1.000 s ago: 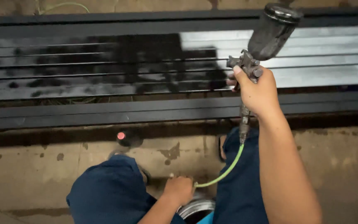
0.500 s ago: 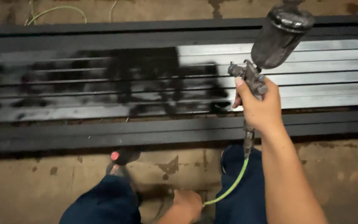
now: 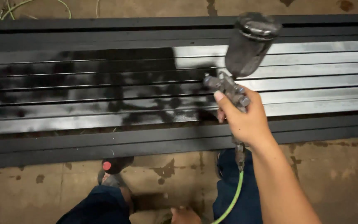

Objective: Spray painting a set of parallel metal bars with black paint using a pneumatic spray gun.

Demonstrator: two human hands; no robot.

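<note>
Black paint covers the left half of a run of metal bars (image 3: 104, 87) laid side by side on the concrete floor (image 3: 336, 174), long axes running left to right across the upper half of the frame; the right half is bare silver. Roughly a dozen bars; joints blur under the paint, so no exact count. One spray gun (image 3: 233, 79), centre right, with a dark cup on top, its nozzle pointing left and down at the paint edge. The right hand (image 3: 245, 120) is closed around the gun's grip, index finger over the trigger. The bars lie directly ahead of and below that hand, with the unpainted stretch extending to its right. One green air hose (image 3: 228, 203) drops from the gun's base to the bottom edge; another green loop shows at upper left. The left hand (image 3: 185, 215) sits low at bottom centre, mostly cut off; cannot tell whether it grips anything. It is well apart from the bars, so the right hand is nearer. Two knees in dark blue trousers; one sandalled foot (image 3: 114, 168) at lower left.
</note>
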